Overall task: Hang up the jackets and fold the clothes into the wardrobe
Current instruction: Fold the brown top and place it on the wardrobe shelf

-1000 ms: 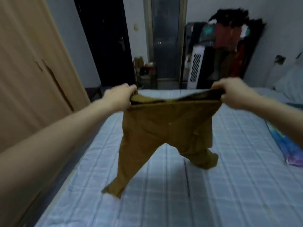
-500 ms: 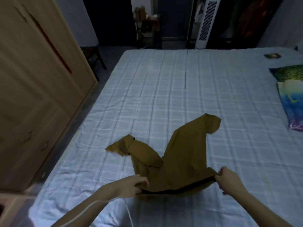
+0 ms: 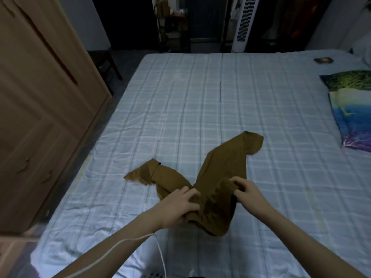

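Gripping brown trousers [image 3: 216, 183] with both hands' fingers, left hand [image 3: 180, 205], right hand [image 3: 247, 190], patterned pillow [image 3: 349, 109] aside on bed [image 3: 180, 109].

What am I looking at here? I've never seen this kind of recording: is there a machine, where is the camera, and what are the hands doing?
There is no machine. A person wears a wide-angle camera on the head, looking forward and down, so you see their own bare arms. The left hand and the right hand both grip the waist end of a pair of brown trousers, bunching the cloth. The trousers lie on a bed with a checked sheet, legs spread away from the person in a V. A wooden wardrobe stands to the left. A colourful pillow lies at the bed's right edge. A thin white cable runs near the left arm.
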`<move>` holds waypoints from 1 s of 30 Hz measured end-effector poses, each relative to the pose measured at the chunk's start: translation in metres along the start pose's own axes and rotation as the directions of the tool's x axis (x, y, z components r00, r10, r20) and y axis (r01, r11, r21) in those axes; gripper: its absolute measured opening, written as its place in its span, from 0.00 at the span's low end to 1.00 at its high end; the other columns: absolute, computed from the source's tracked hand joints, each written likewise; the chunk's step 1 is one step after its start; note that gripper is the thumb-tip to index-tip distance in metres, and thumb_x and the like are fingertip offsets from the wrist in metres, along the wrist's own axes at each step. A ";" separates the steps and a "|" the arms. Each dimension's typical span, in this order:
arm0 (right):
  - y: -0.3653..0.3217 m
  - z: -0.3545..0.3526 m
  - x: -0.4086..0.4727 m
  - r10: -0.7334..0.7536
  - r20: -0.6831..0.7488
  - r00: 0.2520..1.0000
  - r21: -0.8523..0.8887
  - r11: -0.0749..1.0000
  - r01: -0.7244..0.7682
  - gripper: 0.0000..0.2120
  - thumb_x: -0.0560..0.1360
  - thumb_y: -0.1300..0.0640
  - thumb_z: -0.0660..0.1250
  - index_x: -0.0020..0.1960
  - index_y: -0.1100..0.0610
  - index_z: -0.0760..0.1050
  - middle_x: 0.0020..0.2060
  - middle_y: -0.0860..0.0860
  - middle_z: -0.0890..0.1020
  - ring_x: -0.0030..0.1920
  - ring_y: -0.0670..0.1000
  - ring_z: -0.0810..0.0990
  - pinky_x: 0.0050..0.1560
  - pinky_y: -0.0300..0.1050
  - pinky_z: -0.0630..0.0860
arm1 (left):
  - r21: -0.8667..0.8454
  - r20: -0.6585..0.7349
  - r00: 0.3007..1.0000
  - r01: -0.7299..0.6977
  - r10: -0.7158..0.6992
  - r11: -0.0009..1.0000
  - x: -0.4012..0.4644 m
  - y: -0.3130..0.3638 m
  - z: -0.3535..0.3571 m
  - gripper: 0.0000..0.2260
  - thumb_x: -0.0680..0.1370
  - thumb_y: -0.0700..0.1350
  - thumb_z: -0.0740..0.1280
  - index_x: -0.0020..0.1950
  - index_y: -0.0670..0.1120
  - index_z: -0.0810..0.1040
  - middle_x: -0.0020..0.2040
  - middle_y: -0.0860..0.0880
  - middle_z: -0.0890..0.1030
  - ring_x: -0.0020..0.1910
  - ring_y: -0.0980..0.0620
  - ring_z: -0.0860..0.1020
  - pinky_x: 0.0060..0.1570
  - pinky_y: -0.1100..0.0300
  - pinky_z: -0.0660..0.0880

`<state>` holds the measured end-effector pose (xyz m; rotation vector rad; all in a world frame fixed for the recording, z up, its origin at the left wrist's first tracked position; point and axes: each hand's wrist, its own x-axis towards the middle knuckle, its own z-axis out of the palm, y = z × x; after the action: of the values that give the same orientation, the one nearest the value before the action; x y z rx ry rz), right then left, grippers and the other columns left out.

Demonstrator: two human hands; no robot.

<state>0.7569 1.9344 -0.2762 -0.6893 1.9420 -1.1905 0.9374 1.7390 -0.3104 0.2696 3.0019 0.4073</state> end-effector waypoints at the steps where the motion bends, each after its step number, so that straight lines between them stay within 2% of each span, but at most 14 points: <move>1: -0.006 0.005 0.001 -0.031 0.049 0.998 -0.064 0.997 0.035 0.14 0.74 0.68 0.62 0.47 0.52 0.81 0.41 0.45 0.83 0.45 0.44 0.81 0.46 0.37 0.77 | -0.006 -0.039 0.999 0.006 -0.007 1.000 0.005 0.000 -0.003 0.16 0.71 0.43 0.69 0.56 0.56 0.75 0.66 0.48 0.68 0.54 0.48 0.70 0.49 0.55 0.71; 3: -0.014 0.016 0.002 -0.069 0.133 0.989 -0.177 0.980 0.092 0.16 0.71 0.67 0.63 0.47 0.49 0.82 0.41 0.42 0.84 0.45 0.41 0.81 0.46 0.36 0.75 | -0.100 -0.124 0.991 0.030 -0.042 0.995 0.013 0.002 -0.010 0.14 0.72 0.44 0.69 0.56 0.55 0.76 0.69 0.48 0.67 0.59 0.48 0.69 0.56 0.56 0.69; 5: -0.018 0.026 0.003 -0.086 0.176 0.981 -0.199 0.972 0.121 0.17 0.70 0.66 0.63 0.47 0.47 0.82 0.42 0.42 0.84 0.45 0.42 0.81 0.46 0.39 0.77 | -0.282 -0.190 0.975 0.057 -0.113 0.958 0.018 0.003 -0.016 0.11 0.72 0.44 0.67 0.54 0.52 0.76 0.69 0.49 0.66 0.62 0.51 0.67 0.61 0.60 0.65; 7: -0.021 0.031 0.004 -0.077 0.152 0.985 -0.081 0.993 0.090 0.17 0.70 0.66 0.62 0.47 0.48 0.82 0.41 0.47 0.84 0.42 0.48 0.81 0.43 0.42 0.76 | -0.436 -0.196 0.962 0.087 -0.189 0.896 0.022 0.007 -0.021 0.10 0.72 0.44 0.65 0.52 0.51 0.75 0.67 0.52 0.66 0.64 0.55 0.67 0.62 0.62 0.66; 9: -0.022 0.032 0.008 -0.036 0.099 0.994 0.026 0.999 0.033 0.14 0.69 0.65 0.61 0.44 0.54 0.83 0.38 0.54 0.83 0.38 0.52 0.79 0.39 0.46 0.73 | -0.545 -0.177 0.953 0.112 -0.245 0.831 0.026 0.010 -0.024 0.10 0.71 0.41 0.65 0.50 0.52 0.72 0.65 0.55 0.66 0.64 0.55 0.69 0.62 0.58 0.70; 11: -0.021 0.031 0.012 0.005 0.097 0.995 0.038 0.999 -0.008 0.10 0.67 0.61 0.60 0.40 0.59 0.80 0.34 0.59 0.79 0.35 0.52 0.74 0.38 0.49 0.71 | -0.596 -0.182 0.946 0.111 -0.269 0.795 0.032 0.012 -0.025 0.12 0.72 0.38 0.67 0.50 0.52 0.70 0.64 0.56 0.68 0.63 0.57 0.71 0.60 0.57 0.71; 14: -0.023 0.025 0.017 0.072 0.130 0.989 -0.005 0.997 -0.072 0.08 0.65 0.59 0.61 0.37 0.62 0.77 0.31 0.56 0.75 0.35 0.53 0.73 0.39 0.51 0.71 | -0.615 -0.129 0.956 0.131 -0.263 0.778 0.043 0.014 -0.032 0.21 0.73 0.41 0.68 0.61 0.57 0.66 0.68 0.57 0.69 0.55 0.67 0.73 0.54 0.67 0.69; 16: -0.025 0.018 0.017 0.090 0.203 0.975 -0.025 0.996 -0.087 0.06 0.64 0.59 0.62 0.36 0.61 0.76 0.32 0.56 0.75 0.35 0.53 0.73 0.39 0.51 0.70 | -0.538 -0.060 0.964 0.187 -0.259 0.822 0.051 0.012 -0.038 0.27 0.73 0.45 0.69 0.68 0.60 0.63 0.65 0.60 0.72 0.52 0.68 0.72 0.51 0.70 0.69; 18: -0.024 0.015 0.014 0.076 0.259 0.963 -0.044 0.997 -0.067 0.07 0.64 0.59 0.64 0.40 0.60 0.77 0.33 0.53 0.76 0.35 0.51 0.75 0.39 0.51 0.70 | -0.421 -0.048 0.971 0.195 -0.236 0.886 0.060 0.007 -0.042 0.22 0.73 0.47 0.69 0.64 0.58 0.68 0.58 0.59 0.75 0.53 0.64 0.73 0.51 0.65 0.71; 20: -0.015 0.019 0.009 0.039 0.211 0.977 -0.091 0.996 -0.020 0.13 0.63 0.53 0.70 0.47 0.53 0.78 0.37 0.45 0.80 0.38 0.45 0.78 0.39 0.48 0.74 | -0.375 -0.058 0.967 0.208 -0.246 0.903 0.067 0.005 -0.044 0.14 0.72 0.47 0.70 0.56 0.54 0.74 0.51 0.57 0.77 0.49 0.59 0.75 0.48 0.60 0.73; 22: 0.003 0.025 0.004 0.017 0.164 0.986 -0.208 0.978 0.017 0.23 0.60 0.47 0.74 0.54 0.45 0.74 0.44 0.40 0.81 0.44 0.40 0.79 0.41 0.37 0.75 | -0.372 -0.058 0.950 0.264 -0.306 0.890 0.071 0.006 -0.044 0.10 0.71 0.48 0.72 0.48 0.52 0.74 0.44 0.57 0.75 0.43 0.59 0.73 0.42 0.61 0.70; 23: 0.013 0.027 0.004 0.010 0.163 0.987 -0.277 0.960 0.036 0.25 0.61 0.46 0.74 0.56 0.43 0.73 0.46 0.40 0.81 0.46 0.41 0.80 0.42 0.36 0.75 | -0.376 -0.050 0.941 0.293 -0.335 0.879 0.071 0.008 -0.042 0.10 0.71 0.49 0.73 0.46 0.53 0.74 0.41 0.58 0.74 0.41 0.60 0.73 0.40 0.63 0.68; 27: 0.035 0.015 0.014 0.045 0.203 0.978 -0.567 0.820 0.080 0.09 0.69 0.49 0.70 0.47 0.46 0.73 0.44 0.45 0.81 0.47 0.48 0.79 0.43 0.42 0.74 | -0.397 0.132 0.916 0.400 -0.380 0.826 0.065 0.012 -0.031 0.13 0.71 0.52 0.74 0.45 0.55 0.69 0.39 0.59 0.73 0.39 0.60 0.72 0.37 0.63 0.66; 30: 0.032 0.001 0.019 0.001 0.210 0.978 -0.692 0.706 0.148 0.07 0.72 0.49 0.62 0.49 0.48 0.71 0.47 0.50 0.79 0.49 0.52 0.77 0.48 0.48 0.74 | -0.468 0.243 0.874 0.485 -0.420 0.739 0.064 0.010 -0.030 0.13 0.72 0.51 0.74 0.48 0.52 0.72 0.40 0.57 0.76 0.39 0.61 0.74 0.37 0.66 0.68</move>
<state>0.7444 1.9335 -0.3117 -1.2366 2.1975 -0.3368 0.8729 1.7531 -0.2831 -0.4635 2.5671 1.0568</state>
